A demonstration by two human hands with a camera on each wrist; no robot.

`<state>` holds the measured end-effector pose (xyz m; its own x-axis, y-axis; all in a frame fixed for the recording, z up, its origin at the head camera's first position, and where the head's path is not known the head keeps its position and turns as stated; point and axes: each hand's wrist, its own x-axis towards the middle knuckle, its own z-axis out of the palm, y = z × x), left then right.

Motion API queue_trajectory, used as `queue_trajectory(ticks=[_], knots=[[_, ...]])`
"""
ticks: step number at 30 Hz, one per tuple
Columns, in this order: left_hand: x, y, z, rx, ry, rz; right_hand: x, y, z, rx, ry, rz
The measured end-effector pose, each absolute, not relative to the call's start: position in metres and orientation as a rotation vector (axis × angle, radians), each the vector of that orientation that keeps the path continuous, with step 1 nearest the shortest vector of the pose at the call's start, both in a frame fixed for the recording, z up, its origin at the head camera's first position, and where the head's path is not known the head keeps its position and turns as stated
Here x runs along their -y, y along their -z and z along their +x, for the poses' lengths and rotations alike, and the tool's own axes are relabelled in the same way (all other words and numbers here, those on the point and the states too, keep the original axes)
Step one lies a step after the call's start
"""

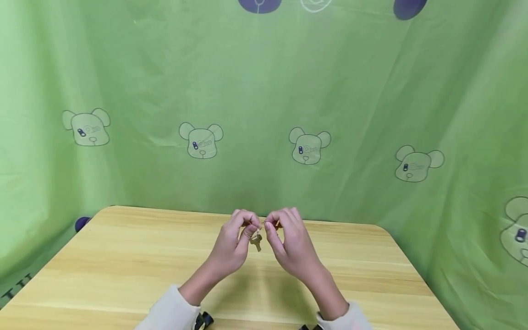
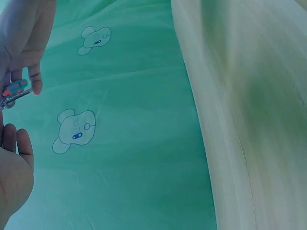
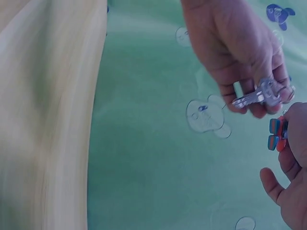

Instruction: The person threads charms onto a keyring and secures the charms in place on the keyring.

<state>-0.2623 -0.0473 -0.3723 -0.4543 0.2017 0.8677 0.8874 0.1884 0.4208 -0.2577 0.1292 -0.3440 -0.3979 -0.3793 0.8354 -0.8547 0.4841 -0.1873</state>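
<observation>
In the head view my left hand [image 1: 235, 240] pinches a small metal ring between thumb and fingers, and a key [image 1: 256, 241] hangs below its fingertips. The right wrist view shows that silvery key [image 3: 263, 95] lying against the left fingers, with a thin key ring [image 3: 288, 94] at its head end. Close beside it, my right hand [image 1: 292, 240] grips a small orange-and-teal charm [image 3: 277, 134] with thumb and bent fingers. The fingertips of both hands nearly meet. Whether the charm is attached to the ring is hidden by the fingers.
Both hands are held above a light wooden table [image 1: 123, 266]. Behind and around the table hangs a green curtain [image 1: 255, 82] printed with bear heads. Dark straps or devices [image 1: 203, 320] show by the sleeve cuffs.
</observation>
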Motion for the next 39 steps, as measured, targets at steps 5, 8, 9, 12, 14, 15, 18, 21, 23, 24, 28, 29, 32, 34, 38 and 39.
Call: queue_trajectory(ticks=[5,8,9,12,14,15,18,21,23,24,28,29,32,34,38,39], knots=[[0.049,0.374,-0.259,1.787,1.326,-1.021,-0.122,0.341,-0.245,1.979,-0.893,0.993],[0.05,0.375,-0.257,1.767,1.331,-1.028,-0.119,0.34,-0.24,1.988,-0.917,0.985],[0.051,0.376,-0.256,1.764,1.334,-1.028,-0.118,0.339,-0.238,1.996,-0.923,0.981],[0.052,0.375,-0.254,1.741,1.317,-1.039,-0.116,0.338,-0.234,2.002,-0.926,0.977],[0.052,0.374,-0.253,1.732,1.31,-1.044,-0.116,0.338,-0.233,1.999,-0.924,0.981],[0.052,0.373,-0.253,1.728,1.304,-1.047,-0.116,0.337,-0.233,1.998,-0.921,0.982],[0.052,0.372,-0.253,1.72,1.293,-1.053,-0.116,0.337,-0.232,1.99,-0.913,0.986],[0.052,0.372,-0.252,1.729,1.298,-1.045,-0.116,0.336,-0.232,1.986,-0.905,0.989],[0.053,0.372,-0.251,1.745,1.312,-1.032,-0.116,0.336,-0.231,1.982,-0.899,0.992],[0.053,0.372,-0.251,1.751,1.32,-1.025,-0.116,0.336,-0.231,1.979,-0.896,0.995],[0.054,0.371,-0.25,1.768,1.34,-1.009,-0.115,0.336,-0.231,1.968,-0.884,1.003],[0.054,0.371,-0.25,1.767,1.339,-1.009,-0.115,0.336,-0.23,1.968,-0.883,1.005],[0.054,0.371,-0.25,1.758,1.328,-1.014,-0.114,0.335,-0.229,1.975,-0.887,1.007],[0.054,0.372,-0.251,1.752,1.323,-1.016,-0.114,0.335,-0.229,1.974,-0.885,1.009],[0.054,0.373,-0.252,1.75,1.327,-1.015,-0.113,0.334,-0.227,1.969,-0.877,1.014],[0.054,0.373,-0.252,1.752,1.329,-1.014,-0.113,0.334,-0.227,1.965,-0.872,1.016]])
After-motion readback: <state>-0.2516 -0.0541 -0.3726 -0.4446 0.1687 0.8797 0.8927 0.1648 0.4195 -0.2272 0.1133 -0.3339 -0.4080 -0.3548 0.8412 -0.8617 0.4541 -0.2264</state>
